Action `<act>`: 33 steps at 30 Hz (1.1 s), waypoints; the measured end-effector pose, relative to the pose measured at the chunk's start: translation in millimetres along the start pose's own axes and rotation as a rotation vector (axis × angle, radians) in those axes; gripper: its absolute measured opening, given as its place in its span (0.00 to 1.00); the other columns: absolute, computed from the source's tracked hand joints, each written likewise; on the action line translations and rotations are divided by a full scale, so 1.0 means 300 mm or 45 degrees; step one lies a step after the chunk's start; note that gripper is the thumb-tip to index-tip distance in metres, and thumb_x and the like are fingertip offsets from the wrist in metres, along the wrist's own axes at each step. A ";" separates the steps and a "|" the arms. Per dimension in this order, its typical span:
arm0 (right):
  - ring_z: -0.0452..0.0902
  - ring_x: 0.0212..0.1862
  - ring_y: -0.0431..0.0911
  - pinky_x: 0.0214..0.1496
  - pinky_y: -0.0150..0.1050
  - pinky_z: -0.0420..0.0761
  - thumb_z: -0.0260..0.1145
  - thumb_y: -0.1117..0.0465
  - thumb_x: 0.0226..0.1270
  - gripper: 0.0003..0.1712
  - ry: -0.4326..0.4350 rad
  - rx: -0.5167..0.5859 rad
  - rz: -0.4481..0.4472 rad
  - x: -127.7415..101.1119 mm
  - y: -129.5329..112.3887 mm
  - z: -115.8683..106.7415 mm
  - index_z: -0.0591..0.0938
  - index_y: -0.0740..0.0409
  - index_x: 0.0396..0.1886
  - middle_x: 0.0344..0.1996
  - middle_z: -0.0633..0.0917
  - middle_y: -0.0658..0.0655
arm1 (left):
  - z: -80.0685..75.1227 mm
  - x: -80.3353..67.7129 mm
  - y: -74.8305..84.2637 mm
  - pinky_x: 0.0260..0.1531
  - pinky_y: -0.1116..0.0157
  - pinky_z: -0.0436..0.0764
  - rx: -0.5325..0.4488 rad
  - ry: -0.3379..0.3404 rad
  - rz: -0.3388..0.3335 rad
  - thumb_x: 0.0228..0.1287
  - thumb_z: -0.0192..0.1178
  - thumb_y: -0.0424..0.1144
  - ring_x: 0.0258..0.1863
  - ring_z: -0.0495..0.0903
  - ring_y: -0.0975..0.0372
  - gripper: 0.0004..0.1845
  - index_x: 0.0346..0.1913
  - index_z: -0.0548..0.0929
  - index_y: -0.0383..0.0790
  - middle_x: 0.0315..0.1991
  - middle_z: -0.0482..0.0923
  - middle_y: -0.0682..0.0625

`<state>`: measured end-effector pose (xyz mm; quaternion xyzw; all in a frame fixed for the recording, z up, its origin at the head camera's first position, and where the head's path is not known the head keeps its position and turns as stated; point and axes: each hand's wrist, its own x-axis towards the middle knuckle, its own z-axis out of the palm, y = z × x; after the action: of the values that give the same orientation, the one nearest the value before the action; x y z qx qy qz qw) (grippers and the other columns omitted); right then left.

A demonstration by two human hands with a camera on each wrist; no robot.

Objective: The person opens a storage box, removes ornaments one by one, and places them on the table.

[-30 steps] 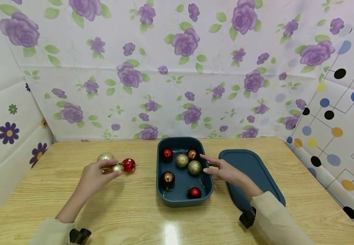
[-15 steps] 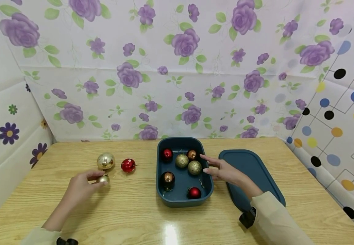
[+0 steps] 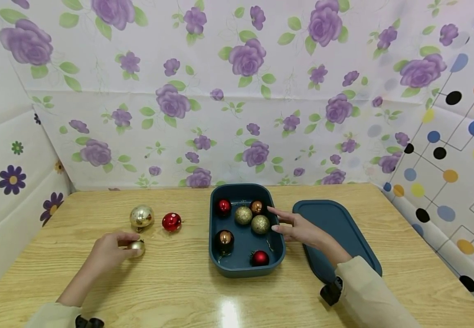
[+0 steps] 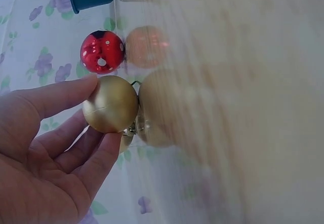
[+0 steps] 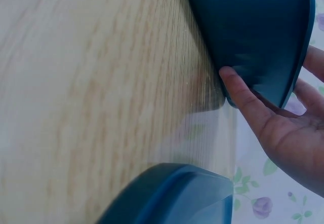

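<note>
Left arm enters from the lower left of the frame, forearm slanting up and to the right, wrist low over the wooden surface (image 3: 171,291). Left grip (image 3: 107,249) is narrow, thumb and fingertips pinching the matte gold ball (image 3: 140,246) from its left side; the left wrist view shows digits above and below the ball, palm turned toward it. Ball sits left of centre in the lower half of the frame, low to the surface; whether it bears on it, cannot tell. Just above it is the shiny gold ornament (image 3: 141,215), with the red spotted ornament (image 3: 171,222) to the right of that.

Right arm comes in from the lower right, forearm angled up and to the left, black device (image 3: 332,291) at the cuff. Right grip (image 3: 298,226) is wide, fingers extended and spaced apart, touching the right side of the blue container (image 3: 247,273) at mid-frame. Right wrist view: one digit lies along the container's outer wall. Red, copper and glittery gold balls lie inside the container. Blue lid (image 3: 335,237) lies flat at right, partly under the right forearm in the head view
</note>
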<state>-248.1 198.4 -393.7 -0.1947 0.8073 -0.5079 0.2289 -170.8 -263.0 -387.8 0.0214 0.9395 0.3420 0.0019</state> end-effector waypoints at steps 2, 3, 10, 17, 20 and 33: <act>0.45 0.69 0.60 0.53 0.49 0.74 0.58 0.48 0.64 0.39 -0.003 -0.001 0.002 0.000 0.000 -0.001 0.53 0.43 0.71 0.68 0.50 0.69 | 0.001 -0.001 0.002 0.39 0.54 0.78 -0.001 -0.005 -0.008 0.51 0.67 0.38 0.44 0.77 0.45 0.20 0.46 0.80 0.28 0.44 0.79 0.35; 0.45 0.69 0.60 0.53 0.49 0.74 0.58 0.48 0.64 0.39 -0.003 0.001 0.003 0.001 0.000 -0.001 0.53 0.43 0.71 0.68 0.50 0.69 | 0.002 -0.002 0.003 0.38 0.55 0.78 -0.002 -0.006 -0.012 0.51 0.67 0.37 0.44 0.77 0.45 0.20 0.46 0.80 0.29 0.44 0.79 0.35; 0.45 0.69 0.61 0.53 0.50 0.74 0.58 0.49 0.65 0.38 -0.004 0.013 -0.003 0.001 0.000 -0.001 0.54 0.43 0.71 0.68 0.50 0.70 | 0.002 -0.001 0.004 0.38 0.54 0.78 0.000 -0.009 -0.015 0.51 0.67 0.37 0.44 0.77 0.44 0.20 0.46 0.80 0.29 0.44 0.79 0.35; 0.45 0.69 0.60 0.54 0.51 0.73 0.58 0.49 0.65 0.38 -0.003 0.024 0.009 0.000 -0.001 -0.001 0.53 0.42 0.71 0.68 0.50 0.69 | 0.007 0.002 -0.001 0.39 0.53 0.77 0.019 -0.010 -0.031 0.51 0.67 0.38 0.44 0.77 0.45 0.21 0.47 0.80 0.29 0.44 0.79 0.36; 0.45 0.69 0.60 0.55 0.52 0.72 0.58 0.49 0.64 0.38 -0.003 0.023 0.008 0.001 -0.002 -0.001 0.53 0.42 0.71 0.69 0.50 0.69 | 0.003 0.004 0.000 0.40 0.51 0.76 0.031 -0.025 -0.040 0.51 0.67 0.40 0.45 0.76 0.44 0.23 0.48 0.79 0.29 0.45 0.78 0.35; 0.46 0.69 0.61 0.55 0.51 0.72 0.59 0.48 0.64 0.40 -0.007 0.011 0.017 -0.002 -0.004 0.000 0.53 0.43 0.72 0.68 0.50 0.70 | 0.003 0.015 0.122 0.43 0.55 0.78 -0.017 0.068 0.121 0.54 0.65 0.37 0.47 0.75 0.43 0.22 0.51 0.78 0.29 0.49 0.76 0.35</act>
<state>-247.6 198.3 -392.4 -0.1899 0.8057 -0.5093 0.2354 -173.9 -234.0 -364.9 0.0566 0.9348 0.3484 -0.0394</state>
